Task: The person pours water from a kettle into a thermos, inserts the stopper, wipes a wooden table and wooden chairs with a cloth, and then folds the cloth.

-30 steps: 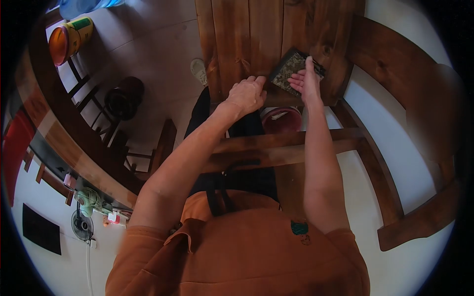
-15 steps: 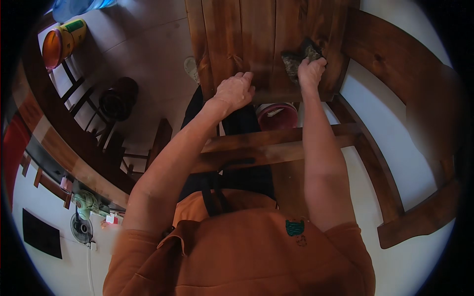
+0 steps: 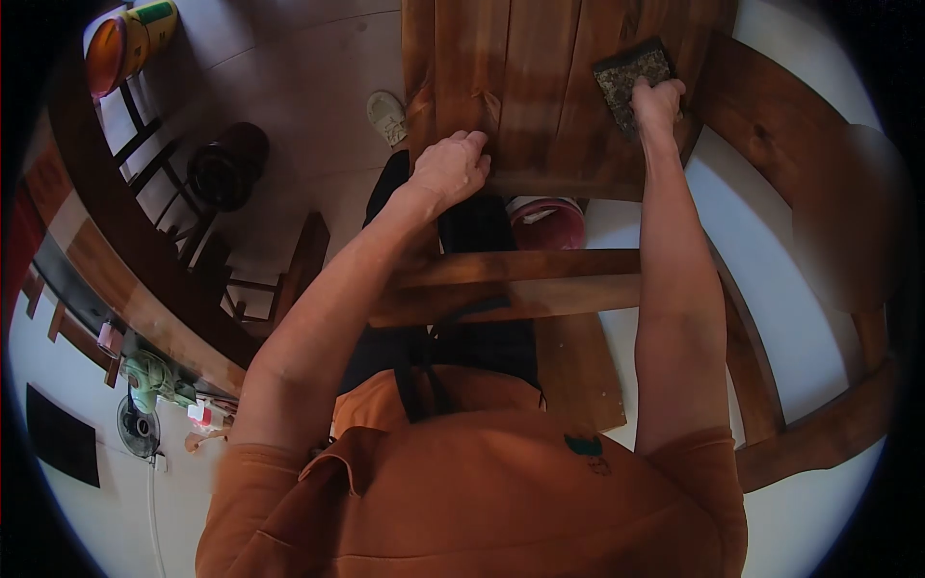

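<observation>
Right hand (image 3: 658,102) holds a patterned cloth (image 3: 624,75) near the desk (image 3: 532,106)'s right edge; left hand (image 3: 449,170), grip unclear, by the near-left corner.

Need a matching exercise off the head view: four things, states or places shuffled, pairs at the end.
Things:
1. patterned cloth
2. shoe
3. electric fan
4. left hand

States and places:
A. at the near edge of the wooden planks
B. on the planks, in the grip of the right hand
C. toward the lower left of the view
D. pale, on the floor

Pairs: 1-B, 2-D, 3-C, 4-A
</observation>
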Demonstrator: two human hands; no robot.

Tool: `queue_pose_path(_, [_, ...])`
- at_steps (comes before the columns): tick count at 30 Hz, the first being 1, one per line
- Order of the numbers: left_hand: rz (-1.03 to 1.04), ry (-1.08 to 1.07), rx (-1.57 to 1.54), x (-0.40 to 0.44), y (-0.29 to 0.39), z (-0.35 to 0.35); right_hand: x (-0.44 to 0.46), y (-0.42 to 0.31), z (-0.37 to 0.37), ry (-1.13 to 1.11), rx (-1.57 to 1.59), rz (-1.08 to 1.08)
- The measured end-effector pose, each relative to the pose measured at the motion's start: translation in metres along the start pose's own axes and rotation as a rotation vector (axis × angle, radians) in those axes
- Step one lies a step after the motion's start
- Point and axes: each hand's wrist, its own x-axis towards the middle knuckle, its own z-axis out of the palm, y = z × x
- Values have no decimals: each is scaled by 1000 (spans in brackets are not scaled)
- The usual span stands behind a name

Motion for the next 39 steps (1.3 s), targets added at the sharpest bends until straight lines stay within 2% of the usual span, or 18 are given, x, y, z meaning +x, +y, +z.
queue_pose_path(4, [-21,-22,13,-3,-15,-3,-24,-17,2,27,-63,-134])
queue_pose_path(6, [-32,-21,-7,-5,-22,-7,-40,-25,10,43,-5,-275])
queue_pose_path(8, [-38,-8,-17,-9,-27,-11,-64,-36,25,-5,17,-374])
queue_pose_path(13, [-61,14,-20,-17,-35,-24,-142,-68,75,-160,-23,-855])
queue_pose_path(15, [-51,19,-21,-18,-39,-27,-165,-84,81,-309,-132,-968])
queue_pose_path(17, [-63,38,-22,-19,-38,-32,-169,-97,87,-356,-163,-1047])
queue_pose_path(19, [-83,60,-26,-20,-35,-37,-166,-108,94,-423,-304,-1282])
queue_pose_path(20, [-83,77,-29,-19,-35,-39,-163,-116,91,-426,-357,-1289])
queue_pose_path(22, [-84,98,-29,-18,-35,-42,-151,-128,85,-330,-345,-1354])
queue_pose_path(28, [-34,200,-75,7,-23,-59,-109,-138,71,-70,-196,-1124])
queue_pose_path(32, [-54,239,8,33,-8,-72,-77,-96,56,163,-181,-895])
queue_pose_path(35, [-51,201,72,48,8,-81,-53,-51,24,223,-366,-687])
queue_pose_path(37, [-60,162,99,61,14,-88,-28,-19,9,215,-396,-448])
queue_pose_path(39, [-85,75,181,76,14,-94,-5,5,-2,187,-265,-311])
